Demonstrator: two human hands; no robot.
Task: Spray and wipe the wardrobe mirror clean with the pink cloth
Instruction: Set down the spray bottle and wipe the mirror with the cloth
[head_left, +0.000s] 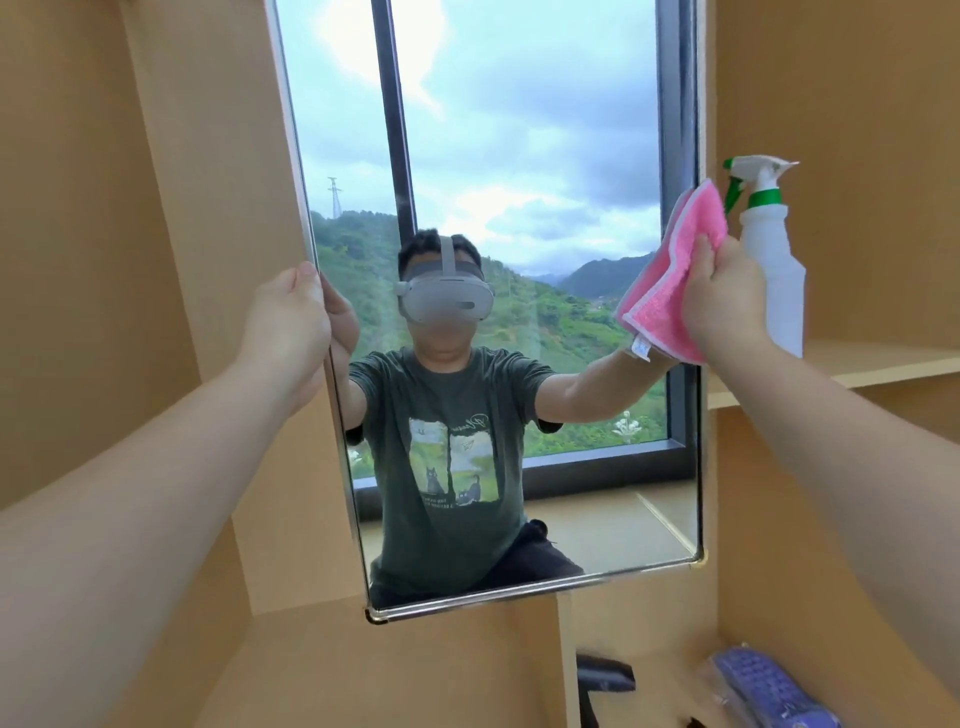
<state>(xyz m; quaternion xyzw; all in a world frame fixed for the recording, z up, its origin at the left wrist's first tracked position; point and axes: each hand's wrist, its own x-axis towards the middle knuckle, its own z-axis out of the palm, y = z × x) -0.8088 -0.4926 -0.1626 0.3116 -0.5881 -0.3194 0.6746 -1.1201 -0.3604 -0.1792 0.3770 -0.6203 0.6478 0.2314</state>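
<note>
A: Which containers appear, and what do they hold?

B: One spray bottle (771, 260), white and translucent with a green collar and trigger, stands upright on a wooden shelf (883, 364) to the right of the mirror (519, 156). Its nozzle points left, toward the glass. Its fill level cannot be told.

A: How are the hands posed?

B: Both arms reach forward and up. The left hand (288, 317) grips the mirror's left edge, thumb on the near side and fingers curled round onto the glass. The right hand (722, 296) holds the pink cloth (670, 275), bunched, with the fingers wrapped round it, against the glass at the right edge.

A: And the mirror's orientation?

B: Its long axis runs vertically; the panel faces the person. The cloth's long axis slants from lower left to upper right. Below right lies a purple remote control (769, 691) in a clear wrapper.
</note>
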